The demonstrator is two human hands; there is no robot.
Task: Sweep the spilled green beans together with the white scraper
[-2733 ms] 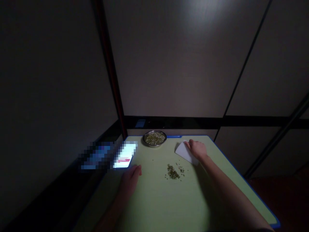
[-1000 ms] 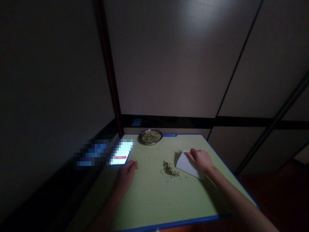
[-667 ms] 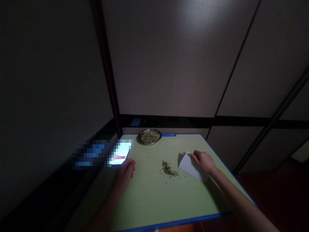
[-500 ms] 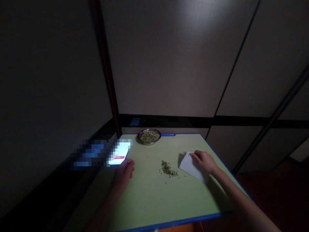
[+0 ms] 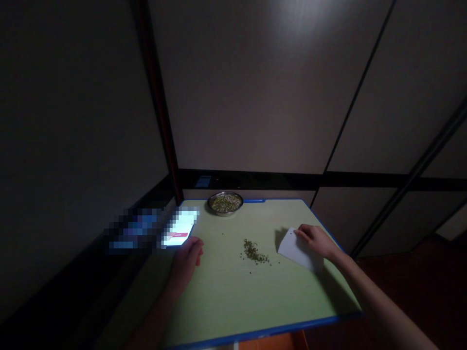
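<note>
My right hand (image 5: 316,239) pinches the upper edge of a thin white card (image 5: 299,253), which stands tilted on the table with a small dark spot near its corner. To the left of the card, apart from it, lies a loose scatter of small green beans (image 5: 253,252). My left hand (image 5: 188,255) rests by the table's left side with its fingers curled; whatever may be inside is hidden. Just beyond it glows a phone-like screen (image 5: 184,227), partly pixelated. A shallow round metal bowl (image 5: 225,213) at the back holds a mix of green and whitish bits.
The pale green table (image 5: 219,301) has a blue rim. A blue strip (image 5: 254,201) lies along its back edge. Dark panelled doors (image 5: 251,97) rise behind it, and an orange drawer or box (image 5: 272,342) shows below the front edge.
My right hand has drawn the white card a little to the right, away from the beans. The left hand, beans and bowl keep their places; the view shifts slightly.
</note>
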